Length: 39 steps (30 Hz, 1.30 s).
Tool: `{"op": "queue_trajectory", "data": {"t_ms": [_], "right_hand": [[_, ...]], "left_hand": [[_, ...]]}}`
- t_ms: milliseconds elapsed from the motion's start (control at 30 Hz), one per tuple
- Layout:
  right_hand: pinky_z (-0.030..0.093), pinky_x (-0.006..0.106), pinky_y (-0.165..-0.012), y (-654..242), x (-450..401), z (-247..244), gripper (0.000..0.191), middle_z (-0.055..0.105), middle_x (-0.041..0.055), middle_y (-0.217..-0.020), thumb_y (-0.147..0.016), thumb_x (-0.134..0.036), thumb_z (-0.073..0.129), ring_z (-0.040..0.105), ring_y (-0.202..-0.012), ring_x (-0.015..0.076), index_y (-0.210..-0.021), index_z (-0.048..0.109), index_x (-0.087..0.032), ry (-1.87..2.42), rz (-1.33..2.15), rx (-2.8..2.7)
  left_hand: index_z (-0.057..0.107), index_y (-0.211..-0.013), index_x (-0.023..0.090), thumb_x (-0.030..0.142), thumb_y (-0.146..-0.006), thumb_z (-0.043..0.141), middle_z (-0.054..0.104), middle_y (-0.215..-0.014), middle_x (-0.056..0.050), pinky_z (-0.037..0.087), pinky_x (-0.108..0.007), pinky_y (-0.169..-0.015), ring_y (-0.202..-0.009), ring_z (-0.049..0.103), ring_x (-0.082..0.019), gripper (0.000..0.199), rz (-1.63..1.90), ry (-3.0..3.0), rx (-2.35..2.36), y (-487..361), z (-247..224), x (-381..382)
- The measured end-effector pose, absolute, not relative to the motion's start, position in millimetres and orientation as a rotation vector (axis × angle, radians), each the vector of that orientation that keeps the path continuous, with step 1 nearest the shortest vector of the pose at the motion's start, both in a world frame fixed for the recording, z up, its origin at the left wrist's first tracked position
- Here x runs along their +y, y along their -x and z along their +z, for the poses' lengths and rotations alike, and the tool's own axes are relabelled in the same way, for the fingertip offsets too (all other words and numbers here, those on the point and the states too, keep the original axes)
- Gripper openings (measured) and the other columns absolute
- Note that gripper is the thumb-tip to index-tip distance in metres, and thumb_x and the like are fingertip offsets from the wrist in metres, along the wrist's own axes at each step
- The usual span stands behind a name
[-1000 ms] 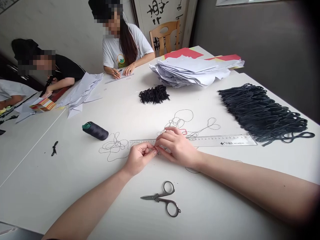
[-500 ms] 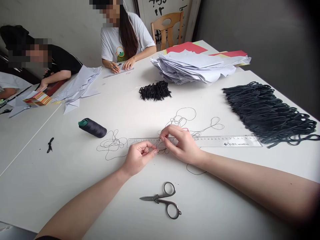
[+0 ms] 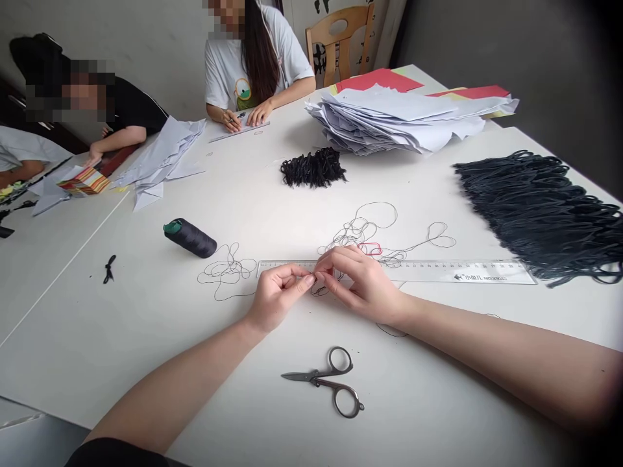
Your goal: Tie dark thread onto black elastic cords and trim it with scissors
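Your left hand and right hand have closed in since the earlier frame, both grips now pressed together, pinching the black thread just below the ruler on the desk. Nearest you lie the shut scissors; loose thread tangles sprawl either side, none clearly cut or tied. Farther off sit the spool, a small elastic bunch, a broad elastic bank and the paper stack, with nothing between your hands.

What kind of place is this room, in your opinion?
Probably a small handcraft workroom: several people sit at a shared white table, with a tall stack of paper, a mass of black elastic loops and a spool of black thread.
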State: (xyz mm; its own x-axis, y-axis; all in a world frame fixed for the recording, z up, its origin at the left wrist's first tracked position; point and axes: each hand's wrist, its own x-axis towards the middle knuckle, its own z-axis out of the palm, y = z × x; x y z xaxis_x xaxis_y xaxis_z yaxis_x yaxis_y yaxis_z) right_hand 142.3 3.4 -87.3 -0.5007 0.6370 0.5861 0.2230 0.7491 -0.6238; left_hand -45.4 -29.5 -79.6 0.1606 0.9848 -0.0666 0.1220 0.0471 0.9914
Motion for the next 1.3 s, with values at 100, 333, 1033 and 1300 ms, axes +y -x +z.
{"op": "queue_trajectory", "data": {"t_ms": [100, 333, 1033, 1300], "right_hand": [[0.044, 0.031, -0.070, -142.8, 2.6, -87.3, 0.005, 0.062, 0.0032, -0.086, -0.094, -0.016, 0.052, 0.058, -0.071, 0.0139, -0.095, 0.055, -0.019, 0.720, 0.659, -2.052], [0.043, 0.032, -0.070, -142.6, 1.2, -88.7, 0.005, 0.061, 0.0014, -0.082, -0.090, -0.017, 0.054, 0.057, -0.068, 0.0134, -0.092, 0.050, -0.020, 0.738, 0.634, -2.114], [0.040, 0.036, -0.084, -144.2, 2.0, -87.6, 0.003, 0.062, 0.0020, -0.084, -0.090, -0.018, 0.052, 0.058, -0.075, 0.0155, -0.090, 0.054, -0.020, 0.778, 0.617, -2.169], [0.039, 0.034, -0.081, -144.0, 4.3, -90.8, 0.006, 0.061, 0.0001, -0.081, -0.088, -0.013, 0.052, 0.057, -0.071, 0.0138, -0.087, 0.053, -0.019, 0.737, 0.616, -2.170]], "left_hand": [[0.065, -0.075, 0.016, 0.044, -0.081, 0.068, 0.028, -0.048, 0.008, 0.015, -0.026, -0.046, -0.046, 0.020, -0.007, 0.028, 1.042, -1.299, 1.234, 46.1, -81.0, -28.5], [0.060, -0.072, 0.018, 0.044, -0.081, 0.068, 0.026, -0.048, 0.009, 0.016, -0.025, -0.045, -0.045, 0.020, -0.007, 0.029, 1.068, -1.312, 1.270, 45.3, -82.6, -28.3], [0.060, -0.075, 0.017, 0.037, -0.082, 0.066, 0.023, -0.048, 0.010, 0.017, -0.024, -0.046, -0.045, 0.020, -0.006, 0.021, 1.020, -1.413, 1.292, 43.3, -80.4, -31.7], [0.059, -0.076, 0.017, 0.032, -0.082, 0.065, 0.022, -0.049, 0.010, 0.017, -0.024, -0.047, -0.046, 0.020, -0.007, 0.018, 0.994, -1.417, 1.289, 44.3, -81.7, -32.8]]}}
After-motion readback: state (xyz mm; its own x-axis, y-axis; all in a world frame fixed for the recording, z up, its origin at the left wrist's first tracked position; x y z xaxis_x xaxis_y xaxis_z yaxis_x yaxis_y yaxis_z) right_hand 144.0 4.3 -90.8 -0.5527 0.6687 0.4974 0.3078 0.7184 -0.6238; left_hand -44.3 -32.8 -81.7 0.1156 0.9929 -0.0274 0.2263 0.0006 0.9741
